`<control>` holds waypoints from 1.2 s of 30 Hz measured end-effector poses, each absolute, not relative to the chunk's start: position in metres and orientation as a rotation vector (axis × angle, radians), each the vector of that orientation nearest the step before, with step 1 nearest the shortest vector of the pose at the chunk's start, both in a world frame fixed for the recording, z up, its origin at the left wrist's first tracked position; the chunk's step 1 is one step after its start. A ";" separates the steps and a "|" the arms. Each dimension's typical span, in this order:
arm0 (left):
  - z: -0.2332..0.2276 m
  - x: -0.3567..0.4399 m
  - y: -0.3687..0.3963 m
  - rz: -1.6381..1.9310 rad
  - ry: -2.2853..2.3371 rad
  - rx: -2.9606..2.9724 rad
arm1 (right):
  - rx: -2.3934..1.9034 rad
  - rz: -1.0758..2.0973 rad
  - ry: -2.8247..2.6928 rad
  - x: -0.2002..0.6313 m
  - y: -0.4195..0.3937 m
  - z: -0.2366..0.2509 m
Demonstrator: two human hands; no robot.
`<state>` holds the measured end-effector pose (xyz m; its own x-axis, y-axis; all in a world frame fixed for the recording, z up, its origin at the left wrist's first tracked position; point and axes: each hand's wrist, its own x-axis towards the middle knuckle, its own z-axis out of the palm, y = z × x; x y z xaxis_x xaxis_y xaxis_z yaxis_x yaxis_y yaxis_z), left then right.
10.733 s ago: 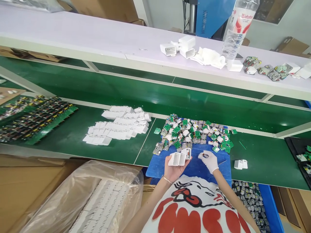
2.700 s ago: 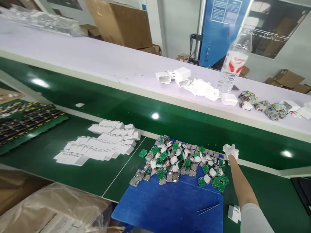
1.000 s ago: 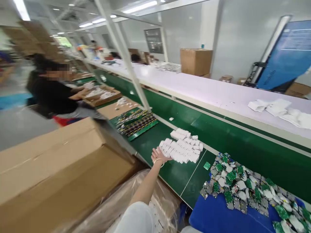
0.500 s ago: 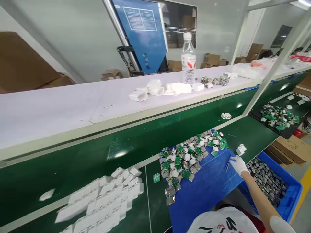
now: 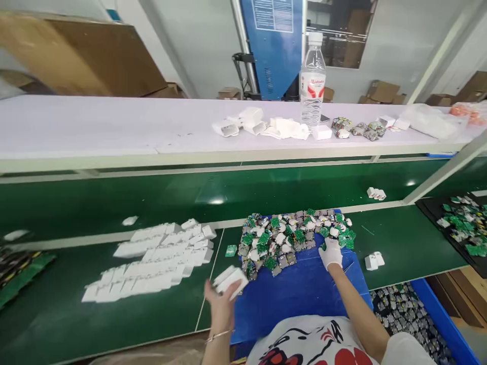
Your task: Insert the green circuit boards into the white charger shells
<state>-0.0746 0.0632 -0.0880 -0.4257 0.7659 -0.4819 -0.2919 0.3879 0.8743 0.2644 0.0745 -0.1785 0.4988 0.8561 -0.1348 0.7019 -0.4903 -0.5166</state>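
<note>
My left hand [image 5: 219,303] is raised over the green bench near its front edge and holds white plastic charger shells [image 5: 230,280], blurred by motion. My right hand [image 5: 331,252] wears a white glove and rests at the near edge of a heap of small green circuit boards and white parts [image 5: 294,238] on a blue mat [image 5: 300,294]; whether it grips anything I cannot tell. A bed of white charger shells [image 5: 152,263] lies on the bench to the left of my left hand.
Two white shells [image 5: 374,260] lie right of the mat. A blue bin of parts [image 5: 411,314] sits below at right. The white upper shelf [image 5: 95,126] carries a water bottle [image 5: 312,81], white shells [image 5: 243,120] and boards. A black tray of boards [image 5: 462,228] is at far right.
My view swung back from the right to the bench in front. My left hand came into view holding white shells. My right hand moved from the mat's right edge to the heap.
</note>
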 end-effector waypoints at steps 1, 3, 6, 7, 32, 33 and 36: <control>-0.090 -0.052 0.061 1.258 1.561 0.426 | -2.321 0.546 -1.312 0.264 0.075 -0.183; -0.094 -0.010 0.053 1.249 1.496 0.428 | -2.264 0.580 -1.328 0.267 0.072 -0.192; -0.100 0.040 0.037 1.180 1.440 0.437 | -2.185 0.641 -1.350 0.280 0.059 -0.203; -0.101 0.053 0.032 1.146 1.429 0.435 | -2.153 0.662 -1.365 0.286 0.053 -0.205; -0.111 0.114 -0.015 1.131 1.457 0.276 | -2.008 0.695 -1.987 0.356 0.027 -0.194; -0.111 0.114 -0.015 1.135 1.458 0.273 | -2.025 0.684 -1.992 0.354 0.031 -0.195; -0.112 0.113 -0.018 1.152 1.465 0.262 | -2.047 0.599 -1.995 0.341 0.038 -0.194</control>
